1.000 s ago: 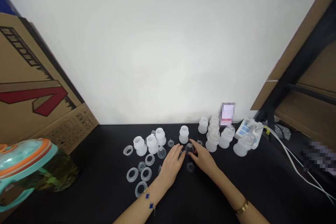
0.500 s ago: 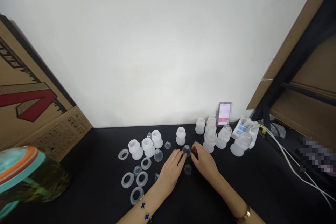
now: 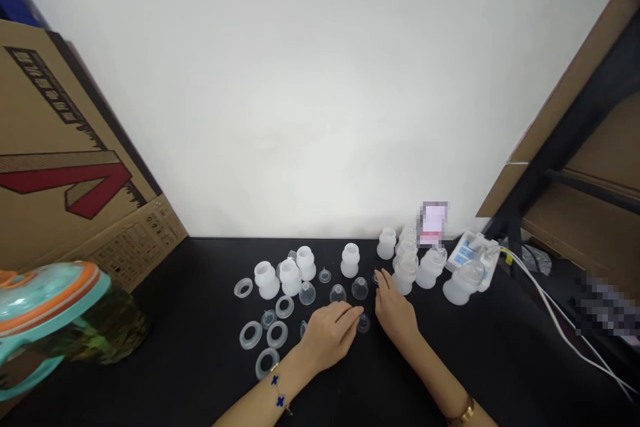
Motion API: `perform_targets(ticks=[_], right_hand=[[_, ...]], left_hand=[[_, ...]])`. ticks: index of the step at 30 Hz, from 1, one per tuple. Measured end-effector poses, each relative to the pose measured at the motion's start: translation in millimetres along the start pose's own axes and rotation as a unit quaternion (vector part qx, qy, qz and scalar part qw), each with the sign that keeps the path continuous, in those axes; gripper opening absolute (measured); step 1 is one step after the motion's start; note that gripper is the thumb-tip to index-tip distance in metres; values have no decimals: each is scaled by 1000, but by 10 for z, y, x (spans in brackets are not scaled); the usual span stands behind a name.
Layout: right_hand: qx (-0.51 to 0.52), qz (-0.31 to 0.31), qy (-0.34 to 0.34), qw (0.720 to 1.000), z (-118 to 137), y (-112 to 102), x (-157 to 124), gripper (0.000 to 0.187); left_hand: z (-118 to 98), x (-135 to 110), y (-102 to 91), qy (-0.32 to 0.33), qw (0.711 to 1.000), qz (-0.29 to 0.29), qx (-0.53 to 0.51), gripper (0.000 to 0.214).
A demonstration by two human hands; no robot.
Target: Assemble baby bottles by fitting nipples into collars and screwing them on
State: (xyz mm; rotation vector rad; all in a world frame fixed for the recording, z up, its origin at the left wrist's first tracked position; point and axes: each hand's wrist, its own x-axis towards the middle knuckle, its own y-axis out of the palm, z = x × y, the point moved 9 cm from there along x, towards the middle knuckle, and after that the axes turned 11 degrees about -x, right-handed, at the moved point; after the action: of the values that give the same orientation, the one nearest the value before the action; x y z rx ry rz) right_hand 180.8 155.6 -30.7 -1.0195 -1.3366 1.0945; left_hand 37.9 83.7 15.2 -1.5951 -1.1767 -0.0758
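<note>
My left hand (image 3: 330,333) is low over the black table, thumb and fingertips drawn together at the upper edge of a clear bottle nipple (image 3: 363,325). My right hand (image 3: 396,310) rests to the right with its fingers stretched forward, tips beside another small clear nipple (image 3: 375,277), which they partly cover. Between and beyond the hands stand two clear dome caps, one on the left (image 3: 338,293) and one on the right (image 3: 359,288). A white open-necked bottle (image 3: 351,260) stands upright behind them.
Left are several white bottles (image 3: 267,280), translucent rings (image 3: 251,335) and a loose nipple (image 3: 269,319). Domed bottles (image 3: 405,272) cluster right, near a power strip (image 3: 473,257) with white cables. A large lidded jar (image 3: 100,327) and a cardboard box (image 3: 75,147) flank the left side.
My left hand has pulled back from the dome cap to the nipple nearer me, uncovering a second dome cap. My right fingers have shifted away from the cap toward the small nipple. The view has shifted slightly.
</note>
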Motion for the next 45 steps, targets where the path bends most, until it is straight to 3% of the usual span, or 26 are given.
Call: perform_targets(ticks=[6,12,18,26,30,33,35,37,38,40,43,45], right_hand=[[-7,18,7,1000,-35,-11,31,46],[13,30,-7,999,0,-93,17,28],[38,33,-15,999,26,-111,14,28],[65,47,52,995,-102,-105,23,45],[78,46,44,995,-103,-72,19,24],[92,25,34,995,-88,-124,18,17],[132,-35,30,990,-94,-268,3,22],[216,-135,10,967,-108,-497,-61,28],[265,-183,-10,947,-111,-608,-113,30],[337,-239,-69,908,-75,-772,-224,26],[366,-251,-181,878,128,-895,-376,17],[361,-236,-250,867,323,-909,-460,16]], left_hand=[[-61,-39,154,29,997,77,4,23],[-22,-38,234,16,994,106,6,25],[34,-72,262,7,996,93,8,24],[15,-81,249,18,996,85,3,22],[-9,-73,223,12,995,94,-18,26],[-1,-51,181,-20,994,77,-75,26],[100,-29,107,-91,984,23,-152,25],[298,-50,56,-204,939,-49,-274,30],[406,-84,55,-263,896,-89,-347,35],[531,-143,158,-349,761,-133,-530,49],[507,-143,292,-384,544,-160,-728,65],[439,-124,329,-382,455,-154,-789,75]])
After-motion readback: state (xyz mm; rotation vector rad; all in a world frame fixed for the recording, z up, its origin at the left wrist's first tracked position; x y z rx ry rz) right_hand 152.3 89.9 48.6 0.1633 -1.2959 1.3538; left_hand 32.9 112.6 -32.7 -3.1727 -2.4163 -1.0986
